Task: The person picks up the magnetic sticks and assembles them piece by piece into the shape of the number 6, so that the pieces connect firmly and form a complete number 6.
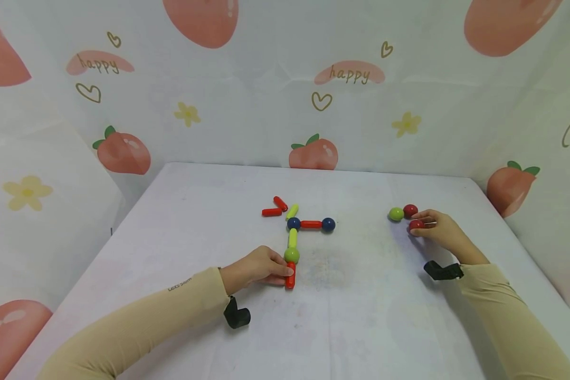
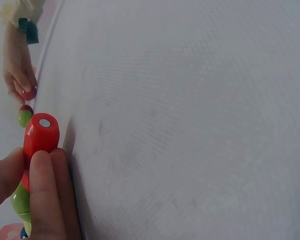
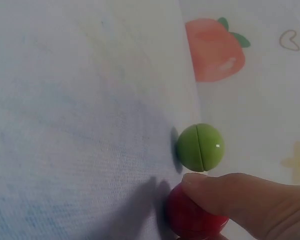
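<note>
Left hand (image 1: pixel 260 266) first: its fingers (image 2: pixel 46 195) are drawn in on the red rod (image 1: pixel 290 283), thumb opposite, and the rod's far end meets the green ball (image 1: pixel 292 255) at the chain's near end on the worktop (image 1: pixel 361 316). A light, steady pinch looks best to me, rod straight in line so the joint doesn't kink; its free end, silver disc (image 2: pixel 45 123) showing, sticks out past my grip. Over to my right hand (image 1: pixel 442 232): thumb and fingers curl round the nearer red ball (image 1: pixel 416 225), just beside a second red ball (image 1: pixel 410 210) and a lime ball (image 1: pixel 396 214). Any lift should go straight up, I reckon, sparing those neighbours. Both forearms slant inward, reaching forward from opposite sides.
</note>
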`<state>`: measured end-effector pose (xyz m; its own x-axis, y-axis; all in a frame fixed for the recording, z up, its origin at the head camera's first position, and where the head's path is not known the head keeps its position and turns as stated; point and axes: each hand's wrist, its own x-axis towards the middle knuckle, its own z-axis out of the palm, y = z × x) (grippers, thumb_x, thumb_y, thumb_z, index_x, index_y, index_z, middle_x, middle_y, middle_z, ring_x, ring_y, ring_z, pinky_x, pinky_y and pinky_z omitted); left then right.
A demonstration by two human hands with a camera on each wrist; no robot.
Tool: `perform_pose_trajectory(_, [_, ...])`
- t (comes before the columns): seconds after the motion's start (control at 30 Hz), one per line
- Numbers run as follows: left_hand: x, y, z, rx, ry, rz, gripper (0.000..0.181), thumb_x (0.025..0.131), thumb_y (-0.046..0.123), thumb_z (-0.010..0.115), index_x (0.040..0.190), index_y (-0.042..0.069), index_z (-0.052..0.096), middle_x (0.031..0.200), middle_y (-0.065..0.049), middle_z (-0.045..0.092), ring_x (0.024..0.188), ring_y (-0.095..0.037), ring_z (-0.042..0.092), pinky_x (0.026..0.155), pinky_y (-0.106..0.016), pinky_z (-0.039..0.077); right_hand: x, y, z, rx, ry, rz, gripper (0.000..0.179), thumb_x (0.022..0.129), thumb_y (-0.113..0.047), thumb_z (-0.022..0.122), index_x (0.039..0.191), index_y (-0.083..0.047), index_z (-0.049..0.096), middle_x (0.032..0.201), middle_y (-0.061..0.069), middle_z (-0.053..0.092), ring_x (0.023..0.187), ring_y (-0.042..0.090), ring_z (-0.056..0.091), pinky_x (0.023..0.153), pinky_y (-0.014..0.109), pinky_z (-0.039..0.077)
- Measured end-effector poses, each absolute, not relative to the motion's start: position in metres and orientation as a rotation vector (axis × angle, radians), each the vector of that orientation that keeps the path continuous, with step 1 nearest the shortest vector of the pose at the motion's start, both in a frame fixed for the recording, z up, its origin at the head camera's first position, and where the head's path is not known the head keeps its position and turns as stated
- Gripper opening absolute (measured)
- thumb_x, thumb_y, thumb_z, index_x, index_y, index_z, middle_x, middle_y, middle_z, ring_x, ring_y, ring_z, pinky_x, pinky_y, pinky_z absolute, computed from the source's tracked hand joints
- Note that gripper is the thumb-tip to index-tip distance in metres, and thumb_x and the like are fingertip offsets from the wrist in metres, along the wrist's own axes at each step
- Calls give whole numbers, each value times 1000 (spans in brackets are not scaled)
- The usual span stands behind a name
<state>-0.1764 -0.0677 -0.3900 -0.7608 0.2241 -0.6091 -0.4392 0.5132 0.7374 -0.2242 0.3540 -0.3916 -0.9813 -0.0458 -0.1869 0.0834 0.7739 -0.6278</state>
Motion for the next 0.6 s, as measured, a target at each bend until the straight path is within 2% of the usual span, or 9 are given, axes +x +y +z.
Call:
perform_pose_trajectory(0.23, [-177, -67, -390, -189, 2078, 1277, 23, 80, 17, 73, 99, 3, 67, 90, -6, 66, 65, -9, 64, 63, -18, 53, -224, 354, -388, 4, 2812, -955, 52, 86, -28, 66, 123, 5, 48, 123, 32, 50, 110, 41, 52, 78, 30, 49])
perform_pose_trajectory(0.47, [-177, -67, -389, -180, 2062, 1286, 24, 80, 16, 73, 99, 2, 67, 89, -6, 65, 64, -8, 63, 64, -19, 54, -221, 344, -376, -31, 2830, -983, 53, 89, -33, 63, 125, 2, 47, 128, 30, 48, 116, 45, 50, 89, 50, 47])
perform_pose_trajectory(0.6, [-177, -67, -389, -179, 2059, 1287, 24, 80, 16, 73, 99, 2, 67, 88, -6, 66, 64, -8, 63, 63, -18, 54, -219, 333, -367, -88, 2879, -1021, 49, 88, -30, 64, 124, 0, 51, 123, 27, 54, 113, 42, 55, 87, 43, 49])
